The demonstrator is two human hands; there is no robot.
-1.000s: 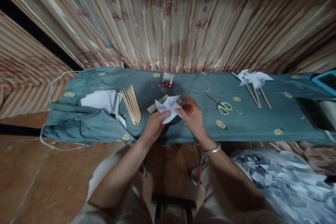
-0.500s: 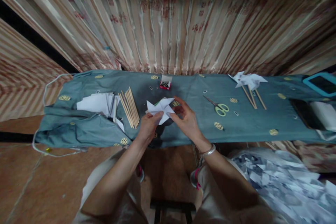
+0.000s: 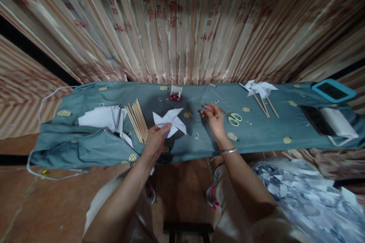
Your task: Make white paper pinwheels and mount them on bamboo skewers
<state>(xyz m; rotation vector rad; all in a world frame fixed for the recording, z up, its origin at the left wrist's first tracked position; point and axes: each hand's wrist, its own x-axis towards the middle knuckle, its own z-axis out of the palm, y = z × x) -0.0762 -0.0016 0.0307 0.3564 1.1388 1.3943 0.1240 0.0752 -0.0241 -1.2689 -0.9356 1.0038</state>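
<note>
My left hand (image 3: 156, 137) pinches a white paper pinwheel (image 3: 174, 118), thumb on top near its centre. The folded blades spread out flat above the cloth. To the right, my right hand (image 3: 216, 122) is away from the pinwheel, palm partly turned, with its fingers loosely bent and apart; I see nothing in it. Just past that hand lie scissors (image 3: 234, 118) with pale green handles, blades partly hidden by the fingers. Beyond the pinwheel stands a small open red box (image 3: 175, 94) of tiny dark pieces.
Several wooden sticks (image 3: 137, 120) and a stack of white paper (image 3: 99, 119) lie left on the teal cloth (image 3: 199, 144). Pinwheels on sticks (image 3: 261, 89), a dark phone (image 3: 318, 120) and a blue-framed device (image 3: 333, 90) are at right. Paper scraps (image 3: 313, 193) fill a bag below.
My right hand has let go of the pinwheel and moved right, towards the scissors. My left hand still holds the pinwheel. The whole view has shifted slightly.
</note>
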